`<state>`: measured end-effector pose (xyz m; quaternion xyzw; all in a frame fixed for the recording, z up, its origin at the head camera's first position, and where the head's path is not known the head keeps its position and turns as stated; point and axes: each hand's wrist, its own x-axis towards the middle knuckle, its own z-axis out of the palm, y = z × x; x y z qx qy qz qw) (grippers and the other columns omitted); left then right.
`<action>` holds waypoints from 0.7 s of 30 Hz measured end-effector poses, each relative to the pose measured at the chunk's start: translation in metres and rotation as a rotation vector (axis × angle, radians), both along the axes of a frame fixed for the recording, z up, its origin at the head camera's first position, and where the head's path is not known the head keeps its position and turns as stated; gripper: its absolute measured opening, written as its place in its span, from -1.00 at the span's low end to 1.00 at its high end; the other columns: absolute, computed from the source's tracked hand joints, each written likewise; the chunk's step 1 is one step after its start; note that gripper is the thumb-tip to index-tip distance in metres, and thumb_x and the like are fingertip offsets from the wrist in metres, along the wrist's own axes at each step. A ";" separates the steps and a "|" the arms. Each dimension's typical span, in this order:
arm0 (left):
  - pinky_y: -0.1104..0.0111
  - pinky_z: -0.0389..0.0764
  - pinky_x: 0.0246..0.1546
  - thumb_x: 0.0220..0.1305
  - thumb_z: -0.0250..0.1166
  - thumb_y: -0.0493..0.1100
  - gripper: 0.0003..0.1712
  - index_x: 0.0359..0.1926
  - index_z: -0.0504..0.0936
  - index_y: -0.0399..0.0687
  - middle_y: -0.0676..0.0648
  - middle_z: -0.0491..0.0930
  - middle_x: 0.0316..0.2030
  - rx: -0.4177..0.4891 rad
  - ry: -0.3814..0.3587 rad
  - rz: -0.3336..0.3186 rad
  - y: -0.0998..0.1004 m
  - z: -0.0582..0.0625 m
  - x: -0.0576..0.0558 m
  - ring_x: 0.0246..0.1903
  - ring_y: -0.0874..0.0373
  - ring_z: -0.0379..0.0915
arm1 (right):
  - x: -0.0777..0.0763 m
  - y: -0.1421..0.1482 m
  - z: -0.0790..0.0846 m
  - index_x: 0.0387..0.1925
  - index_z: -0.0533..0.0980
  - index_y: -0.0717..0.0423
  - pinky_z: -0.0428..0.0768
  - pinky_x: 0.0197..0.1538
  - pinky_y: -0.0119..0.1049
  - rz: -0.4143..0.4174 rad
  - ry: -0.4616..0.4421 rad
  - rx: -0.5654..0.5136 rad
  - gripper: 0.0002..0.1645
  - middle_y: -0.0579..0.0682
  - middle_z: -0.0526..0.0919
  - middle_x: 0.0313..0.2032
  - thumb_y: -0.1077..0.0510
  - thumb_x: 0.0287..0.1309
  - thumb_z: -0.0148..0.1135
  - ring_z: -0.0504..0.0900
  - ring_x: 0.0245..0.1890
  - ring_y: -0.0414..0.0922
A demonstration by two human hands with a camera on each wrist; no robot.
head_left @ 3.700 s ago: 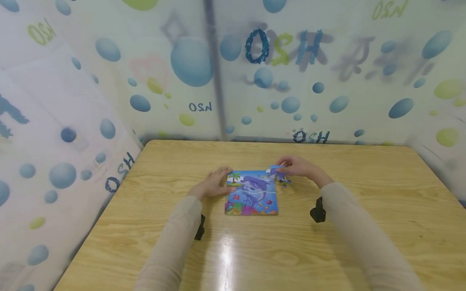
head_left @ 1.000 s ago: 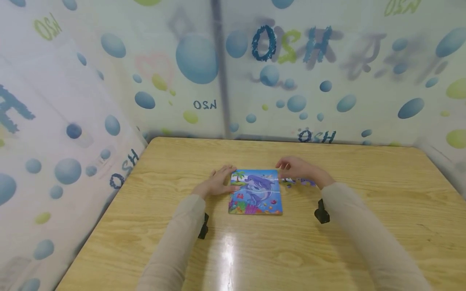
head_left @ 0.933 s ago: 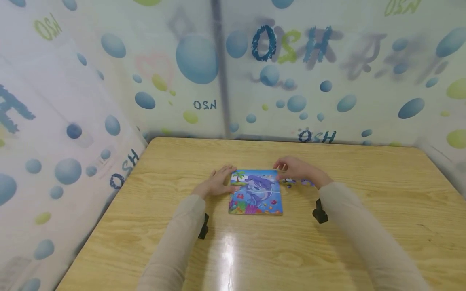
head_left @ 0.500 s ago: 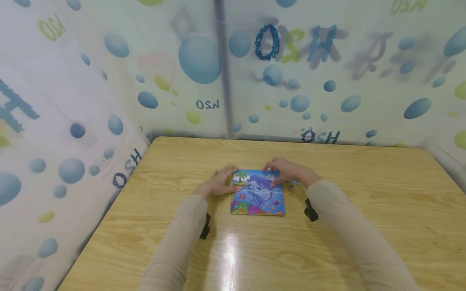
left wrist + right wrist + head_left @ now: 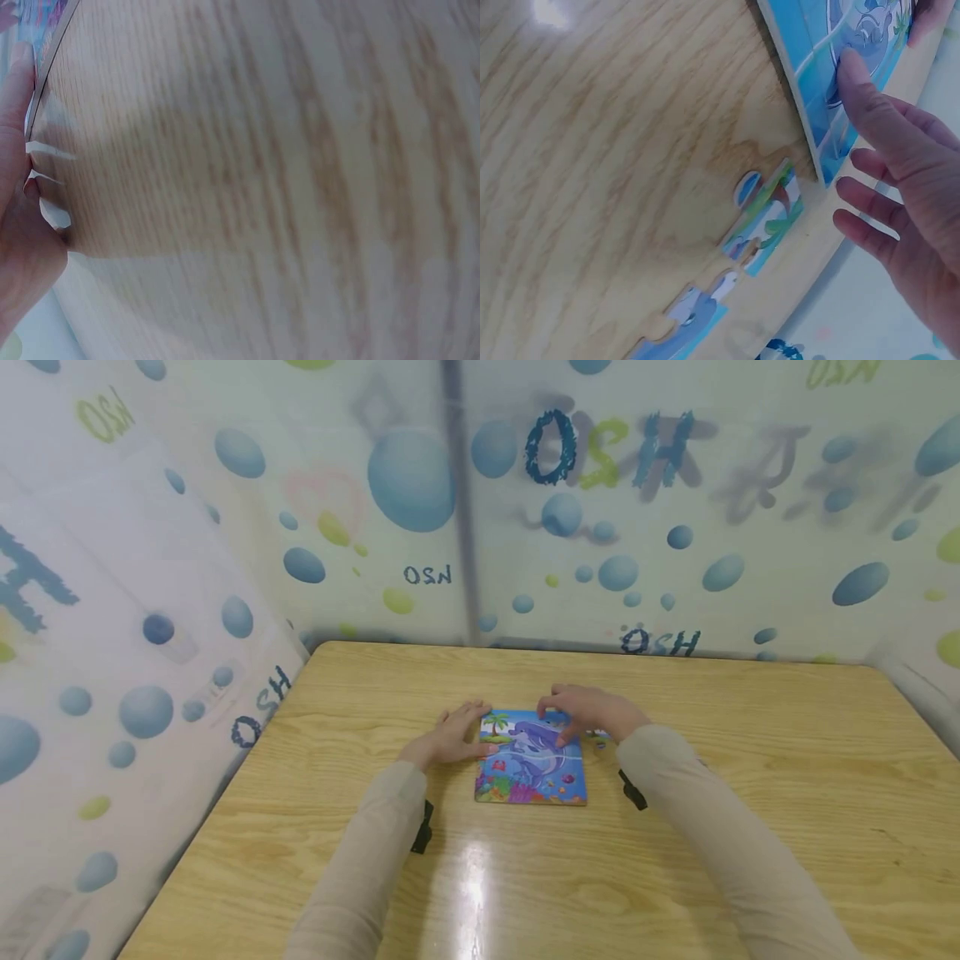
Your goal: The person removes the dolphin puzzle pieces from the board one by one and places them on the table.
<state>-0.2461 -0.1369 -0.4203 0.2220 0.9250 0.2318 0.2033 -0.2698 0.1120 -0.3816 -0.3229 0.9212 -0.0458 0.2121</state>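
Observation:
A square puzzle board (image 5: 531,768) with a dolphin picture, palm tree and coral lies on the wooden table. My left hand (image 5: 450,737) rests at its left side, fingers extended to the far left corner and thumb on the picture. In the left wrist view, the left thumb (image 5: 19,82) overlaps the board's edge. Over the far right corner is my right hand (image 5: 588,710), its thumb touching the dolphin picture and its fingers loosely bent toward the far edge. The right wrist view shows no loose piece between the right thumb (image 5: 877,112) and fingers.
Loose puzzle pieces lie right of the board: one with a palm tree (image 5: 769,217) and one with part of a dolphin (image 5: 686,322), partly hidden by my right arm in the head view. A patterned wall (image 5: 600,568) stands behind the table.
My right hand, earlier holding puzzle pieces beside the board's far right corner, has let them go and moved left onto the board. The pieces lie to the right. My left hand stays at the left edge.

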 end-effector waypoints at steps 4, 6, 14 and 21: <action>-0.04 -0.35 0.39 0.21 0.17 0.13 -0.13 0.40 0.00 -0.05 -0.16 -0.13 0.43 0.003 0.016 0.001 -0.002 -0.001 -0.001 0.43 -0.06 -0.34 | -0.001 -0.010 0.005 -0.03 0.39 -0.16 0.54 -0.14 -0.14 -0.033 -0.015 0.090 -0.48 -0.01 0.40 -0.12 -0.02 -0.07 0.36 0.45 -0.22 -0.07; -0.04 -0.35 0.39 0.20 0.17 0.13 -0.13 0.40 0.01 -0.05 -0.16 -0.12 0.43 0.005 0.018 0.004 -0.002 -0.001 -0.001 0.43 -0.05 -0.34 | -0.001 -0.014 0.007 -0.04 0.37 -0.16 0.54 -0.15 -0.15 -0.046 -0.026 0.120 -0.47 -0.01 0.39 -0.13 -0.01 -0.09 0.37 0.44 -0.24 -0.07; -0.01 -0.36 0.40 0.20 0.18 0.13 -0.14 0.40 0.01 -0.03 -0.14 -0.13 0.43 -0.007 0.012 0.020 0.000 0.000 0.000 0.43 -0.03 -0.35 | -0.002 -0.015 0.009 -0.06 0.32 -0.10 0.55 -0.20 -0.19 -0.060 -0.057 0.124 -0.46 0.02 0.37 -0.13 0.01 -0.09 0.37 0.45 -0.26 -0.06; -0.01 -0.37 0.40 0.20 0.17 0.13 -0.13 0.40 0.00 -0.05 -0.15 -0.16 0.43 -0.009 0.011 0.009 -0.001 0.001 0.000 0.43 -0.05 -0.36 | -0.002 -0.011 0.004 -0.05 0.28 0.07 0.57 -0.28 -0.22 -0.145 -0.200 -0.063 -0.43 0.14 0.39 0.00 0.17 -0.07 0.38 0.46 -0.20 -0.02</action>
